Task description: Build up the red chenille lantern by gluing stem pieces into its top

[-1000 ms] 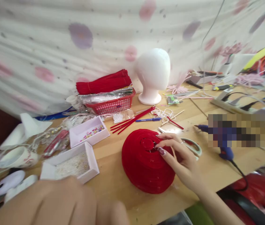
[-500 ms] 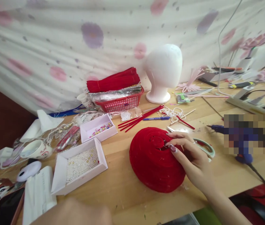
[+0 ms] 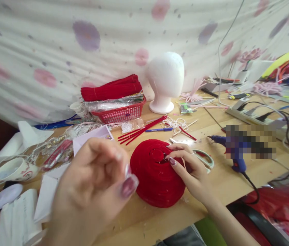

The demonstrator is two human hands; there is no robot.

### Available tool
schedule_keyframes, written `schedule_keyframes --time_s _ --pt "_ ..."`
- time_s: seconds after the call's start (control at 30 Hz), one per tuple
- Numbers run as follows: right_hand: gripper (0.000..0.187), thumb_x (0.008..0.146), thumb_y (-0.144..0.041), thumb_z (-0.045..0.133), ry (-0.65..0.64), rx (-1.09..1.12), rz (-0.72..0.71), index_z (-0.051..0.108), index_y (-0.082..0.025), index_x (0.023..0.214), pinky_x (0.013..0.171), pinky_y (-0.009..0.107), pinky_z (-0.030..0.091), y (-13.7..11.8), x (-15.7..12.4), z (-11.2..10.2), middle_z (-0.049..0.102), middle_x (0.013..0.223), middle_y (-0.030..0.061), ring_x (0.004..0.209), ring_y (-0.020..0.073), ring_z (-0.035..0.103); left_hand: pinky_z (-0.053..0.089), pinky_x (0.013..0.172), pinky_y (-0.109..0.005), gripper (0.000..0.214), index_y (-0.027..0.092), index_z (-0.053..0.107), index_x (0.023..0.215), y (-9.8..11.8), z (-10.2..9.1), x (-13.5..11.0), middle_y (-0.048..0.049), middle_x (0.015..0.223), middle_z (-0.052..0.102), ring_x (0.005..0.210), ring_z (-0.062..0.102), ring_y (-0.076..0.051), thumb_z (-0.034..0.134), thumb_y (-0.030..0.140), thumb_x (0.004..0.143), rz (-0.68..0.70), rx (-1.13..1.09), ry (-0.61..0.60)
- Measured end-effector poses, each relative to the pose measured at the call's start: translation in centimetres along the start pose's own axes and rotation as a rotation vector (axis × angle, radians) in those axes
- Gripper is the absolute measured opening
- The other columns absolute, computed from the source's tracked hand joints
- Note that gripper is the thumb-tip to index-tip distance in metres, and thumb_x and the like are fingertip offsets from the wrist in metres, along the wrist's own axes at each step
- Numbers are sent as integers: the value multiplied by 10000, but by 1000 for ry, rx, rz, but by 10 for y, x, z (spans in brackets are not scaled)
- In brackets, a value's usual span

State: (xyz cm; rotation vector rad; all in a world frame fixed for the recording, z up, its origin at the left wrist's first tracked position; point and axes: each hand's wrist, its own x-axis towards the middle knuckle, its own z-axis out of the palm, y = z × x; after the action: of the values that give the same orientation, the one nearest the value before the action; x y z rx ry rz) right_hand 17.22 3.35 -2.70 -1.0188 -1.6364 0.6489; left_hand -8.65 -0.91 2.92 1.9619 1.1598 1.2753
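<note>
A red, fuzzy dome, built up in rings like wound chenille stems, sits on the table. A small coil marks its top, with a gap around it. My right hand rests on the dome's upper right side, thumb and fingertips closed on the edge of that gap. Whether a smaller piece is between those fingertips is hidden. Closer to the camera, my left hand is raised left of the dome, blurred. Its fingers curl loosely with the thumb apart, and I see nothing in them. Scissors lie behind my right hand.
A glue gun lies at right near a power strip. Behind the dome are red chenille stems, a blue pen, a red basket and a white foam head. A white box is partly behind my left hand.
My left hand has risen from the bottom edge towards the dome, now covering much of the bead boxes. My right hand keeps its place on the dome. The whole view has shifted, moving objects leftward.
</note>
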Motion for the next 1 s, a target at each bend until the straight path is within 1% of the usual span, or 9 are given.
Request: schedule_keyframes --time_s 0.03,0.1,0.13,0.2,0.27,0.37,0.53,0.87,1.0 --pt "103 976 -305 606 -7 5 1 700 -262 983 1050 440 446 0 0 0 638 1186 80 1156 231 589 622 716 -299 291 326 498 1147 0 6 14 11 1027 639 836 670 -147 680 296 923 -60 -63 26" --pt "109 981 -305 600 -17 19 6 700 -263 991 1051 437 439 1 0 -1 627 1202 77 1173 229 577 586 922 -367 288 293 535 1154 -4 18 32 -24 1147 613 1057 638 -187 683 302 907 -104 -67 84" --pt "109 982 -306 599 -21 29 9 698 -263 991 1054 436 434 2 0 -1 622 1209 75 1178 227 573 524 1041 -444 325 291 533 1204 -9 24 36 -42 1243 598 1202 587 -224 675 322 913 -138 -33 37" --pt "109 985 -304 595 -31 49 11 696 -264 989 1058 429 427 3 1 -1 619 1216 70 1186 222 569 407 1146 -558 416 291 495 1297 -22 34 37 -75 1409 545 1373 479 -284 662 365 923 -226 -55 -69" --pt "116 989 -304 589 -33 63 7 700 -267 991 1059 422 422 4 2 -2 624 1207 65 1188 219 568 414 1142 -547 440 279 486 1302 -33 42 34 -90 1439 532 1379 485 -292 667 395 918 -316 -197 -131" --pt "127 992 -312 587 -26 75 0 710 -277 995 1066 416 413 7 2 -1 628 1202 57 1189 215 570 441 1127 -466 434 262 515 1252 -37 49 32 -79 1403 557 1352 511 -270 709 379 882 -408 -418 -120" --pt "127 993 -294 583 -10 75 -31 709 -291 1010 1080 416 397 9 1 0 633 1207 49 1190 212 575 404 1146 -409 459 261 553 1231 -33 51 34 -48 1367 576 1338 503 -238 764 322 828 -442 -579 -90" --pt "153 995 -273 561 21 55 -83 709 -293 1026 1075 417 417 11 -2 3 622 1198 56 1191 213 576 411 1133 -432 503 256 512 1281 -29 57 33 -61 1419 555 1336 504 -261 745 350 845 -502 -577 -101" --pt "171 992 -289 562 -19 55 -98 722 -308 1050 1101 448 414 12 -1 -3 625 1210 60 1202 223 580 278 1241 -491 652 275 400 1381 -35 51 21 -92 1570 396 1491 339 -297 732 462 851 -452 -451 -113"
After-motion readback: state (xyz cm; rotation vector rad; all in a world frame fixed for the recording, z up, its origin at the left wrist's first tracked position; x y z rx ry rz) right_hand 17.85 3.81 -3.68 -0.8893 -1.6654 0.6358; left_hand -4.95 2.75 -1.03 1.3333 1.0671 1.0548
